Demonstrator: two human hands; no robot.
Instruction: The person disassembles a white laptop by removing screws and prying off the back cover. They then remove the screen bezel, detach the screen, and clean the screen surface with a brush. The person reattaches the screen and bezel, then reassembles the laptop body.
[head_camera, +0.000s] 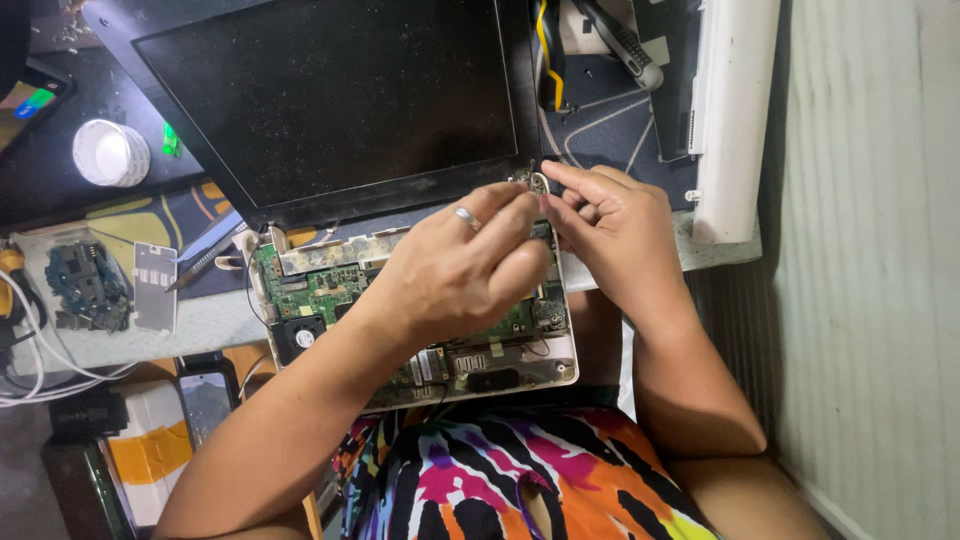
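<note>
As both hands (470, 265) (605, 225) pinch it, hinge bracket (538, 182) upright.

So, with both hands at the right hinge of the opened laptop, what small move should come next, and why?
Probably keep the left hand steady and let the right hand work the small metal hinge piece loose with a gentle wiggle. Both hands' fingertips meet at that piece by the screen's lower corner, the green motherboard lies bare beneath, and the exact grip is hidden.
</note>
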